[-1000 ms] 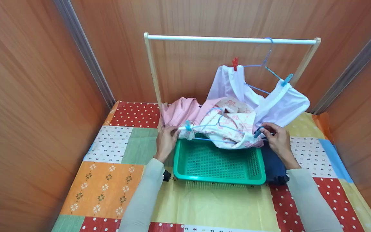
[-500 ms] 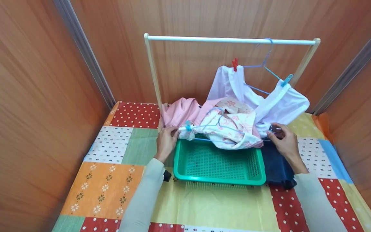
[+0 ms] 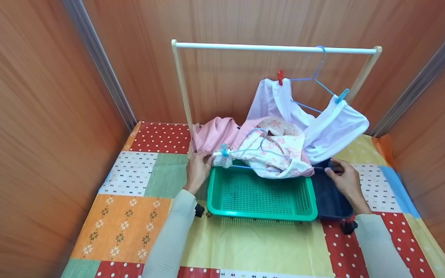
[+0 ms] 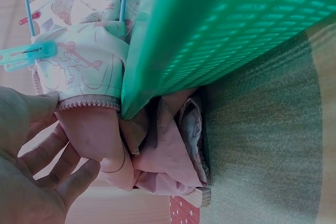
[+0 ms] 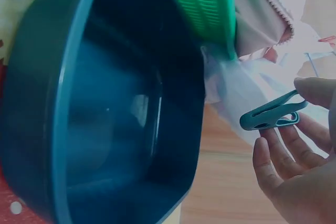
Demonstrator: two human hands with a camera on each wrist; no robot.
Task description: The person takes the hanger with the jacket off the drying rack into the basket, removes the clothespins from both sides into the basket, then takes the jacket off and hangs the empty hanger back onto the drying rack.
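Right wrist alone clearly shows the right hand [image 5: 308, 174] pinching a clothespin [image 5: 274, 113].

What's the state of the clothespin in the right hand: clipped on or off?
Off: the right wrist view shows the clothespin pinched in the right hand, no cloth caught in its tip.

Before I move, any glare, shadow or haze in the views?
Head: fairly even light, a glint on the front rim of the green basket. Left wrist: dim tablecloth, the floral garment washed out near the top. Right wrist: reflections in the blue basin, white garment washed out, clothespin clear.
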